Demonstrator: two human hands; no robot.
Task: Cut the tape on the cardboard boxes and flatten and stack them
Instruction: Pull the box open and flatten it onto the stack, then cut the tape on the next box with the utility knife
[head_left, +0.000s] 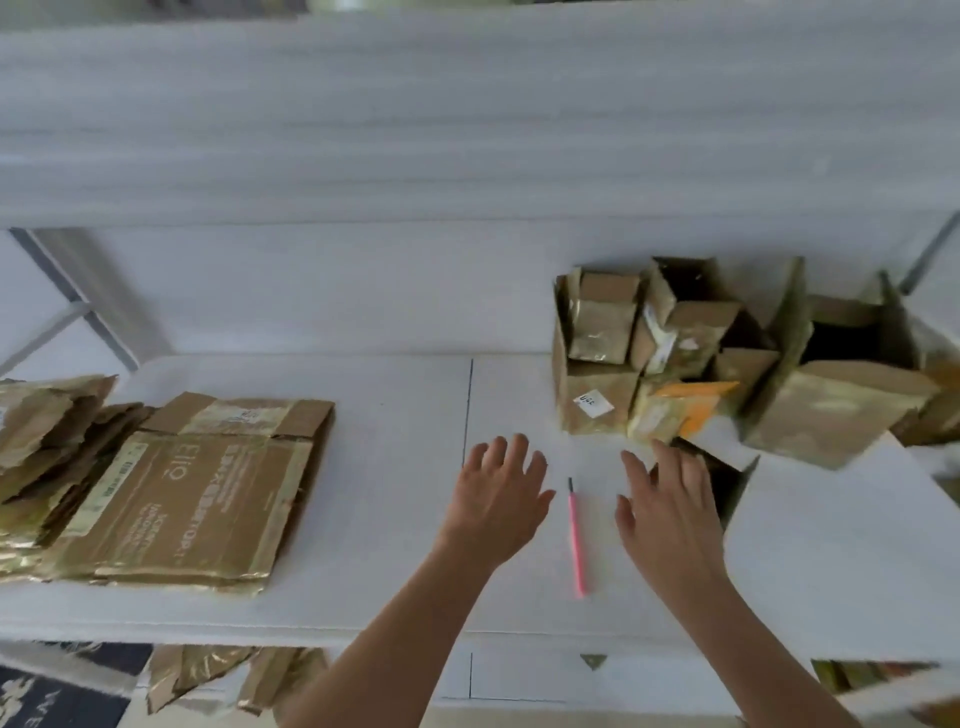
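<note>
A pink craft knife lies on the white table between my two hands, its dark blade end pointing away from me. My left hand hovers left of it with fingers spread and holds nothing. My right hand is spread too, its fingers reaching over the edge of a small open box. A cluster of unflattened cardboard boxes stands behind my right hand. At the left lies a stack of flattened boxes with shiny tape on them.
A larger open box sits at the right. Torn cardboard pieces pile up at the far left edge. More cardboard scraps lie on the floor below the table's front edge. A white wall rises behind the table.
</note>
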